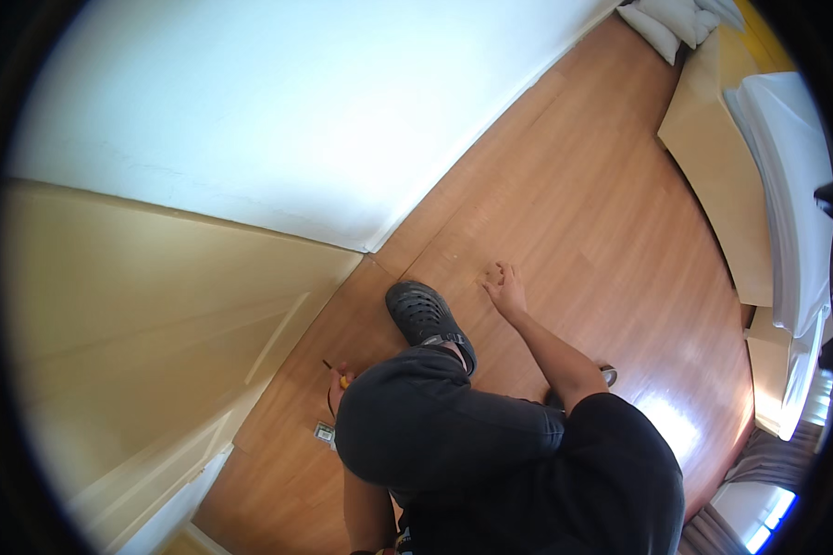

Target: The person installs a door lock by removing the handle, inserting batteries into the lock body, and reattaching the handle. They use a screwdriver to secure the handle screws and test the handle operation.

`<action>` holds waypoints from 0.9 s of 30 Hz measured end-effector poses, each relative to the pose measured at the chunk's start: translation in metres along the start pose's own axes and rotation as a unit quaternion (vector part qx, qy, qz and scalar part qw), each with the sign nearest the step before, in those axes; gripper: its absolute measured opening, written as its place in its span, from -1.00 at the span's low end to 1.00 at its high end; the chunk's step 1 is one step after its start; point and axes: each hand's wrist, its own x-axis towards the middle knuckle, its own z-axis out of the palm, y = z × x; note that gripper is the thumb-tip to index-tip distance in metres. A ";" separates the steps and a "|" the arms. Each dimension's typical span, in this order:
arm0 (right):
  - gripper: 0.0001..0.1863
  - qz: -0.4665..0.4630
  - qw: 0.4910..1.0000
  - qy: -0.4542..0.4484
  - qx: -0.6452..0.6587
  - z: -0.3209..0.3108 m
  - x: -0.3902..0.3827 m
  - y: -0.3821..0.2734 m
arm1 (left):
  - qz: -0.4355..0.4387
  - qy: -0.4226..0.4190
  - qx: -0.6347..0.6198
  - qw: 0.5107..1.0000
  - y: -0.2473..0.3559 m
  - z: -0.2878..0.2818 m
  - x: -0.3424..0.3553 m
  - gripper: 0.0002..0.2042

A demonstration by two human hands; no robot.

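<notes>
My left hand (336,387), partly hidden behind my bent knee, is closed around a small tool with a yellow handle (345,381) and a thin dark shaft. The tool looks like a screwdriver, but its exact kind is too small to make out. Just below that hand lies a small grey-and-white packet (324,432) on the wood floor. My right hand (505,294) reaches forward low over the floor, its fingers apart and nothing visible in them. Between the two hands is my foot in a dark clog (423,314).
A cream door panel (157,342) and a white wall (250,111) border the left. Behind my right elbow is a roll of tape (609,374). A bed with a pale wooden frame (713,166) and white bedding (791,185) stands at right; pillows (671,23) lie at the far end.
</notes>
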 end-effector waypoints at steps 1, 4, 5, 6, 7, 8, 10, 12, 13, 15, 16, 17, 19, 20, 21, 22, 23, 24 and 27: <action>-0.44 -0.041 0.998 -0.037 -0.012 0.001 0.007 0.018 | 0.009 -0.014 -0.001 1.000 0.002 -0.008 -0.006 -0.66; -0.58 -0.084 0.992 -0.088 -0.044 0.013 0.025 0.040 | 0.042 -0.042 0.011 0.998 0.015 -0.010 -0.029 -0.63; -0.64 -0.077 0.990 -0.105 -0.062 0.019 0.028 0.038 | 0.049 -0.033 0.026 0.998 0.020 -0.004 -0.040 -0.62; -0.67 -0.042 0.985 -0.143 -0.091 0.021 0.032 0.032 | 0.053 -0.007 0.044 0.998 0.024 0.004 -0.053 -0.63; -0.65 -0.027 0.988 -0.122 -0.087 0.023 0.033 0.025 | 0.053 0.007 0.046 0.998 0.029 0.015 -0.066 -0.64; -0.63 0.035 0.984 -0.142 -0.104 0.021 0.034 0.017 | 0.084 -0.005 0.124 0.989 0.034 0.027 -0.079 -0.64; -0.59 0.050 0.977 -0.164 -0.126 0.015 0.034 0.004 | 0.120 0.005 0.245 0.962 0.040 0.047 -0.113 -0.62; -0.69 0.019 0.976 -0.126 -0.177 0.011 0.033 -0.006 | 0.134 0.021 0.289 0.948 0.047 0.070 -0.133 -0.56; -0.72 0.075 0.980 -0.124 -0.134 0.010 0.031 -0.009 | 0.135 0.008 0.284 0.949 0.050 0.076 -0.144 -0.53; -0.78 0.213 0.972 -0.092 0.032 0.016 0.030 -0.017 | 0.171 -0.013 0.296 0.940 0.055 0.088 -0.162 -0.45; -0.82 0.301 0.939 -0.053 0.155 0.021 0.030 -0.022 | 0.206 -0.020 0.308 0.929 0.057 0.089 -0.173 -0.41; -0.85 0.392 0.877 -0.028 0.276 0.026 0.031 -0.029 | 0.205 -0.003 0.329 0.922 0.059 0.091 -0.184 -0.37; -0.85 0.393 0.806 -0.031 0.441 0.029 0.041 -0.050 | 0.305 -0.068 0.391 0.866 0.062 0.092 -0.207 -0.33; -0.83 0.416 0.724 -0.082 0.544 0.027 0.051 -0.067 | 0.331 -0.086 0.422 0.840 0.064 0.095 -0.220 -0.31; -0.85 0.349 0.774 -0.050 0.526 0.018 0.058 -0.082 | 0.345 -0.099 0.418 0.835 0.066 0.099 -0.232 -0.33; -0.87 0.325 0.747 -0.121 0.567 0.005 0.072 -0.101 | 0.366 -0.120 0.401 0.831 0.068 0.107 -0.244 -0.35; -0.88 0.294 0.737 -0.173 0.584 -0.009 0.080 -0.122 | 0.381 -0.101 0.396 0.829 0.071 0.114 -0.255 -0.43; -0.94 0.239 0.723 -0.228 0.606 -0.030 0.089 -0.142 | 0.415 -0.109 0.369 0.824 0.072 0.126 -0.264 -0.49; -0.83 0.156 0.736 -0.238 0.614 -0.087 0.087 -0.200 | 0.459 -0.076 0.339 0.818 0.086 0.158 -0.287 -0.60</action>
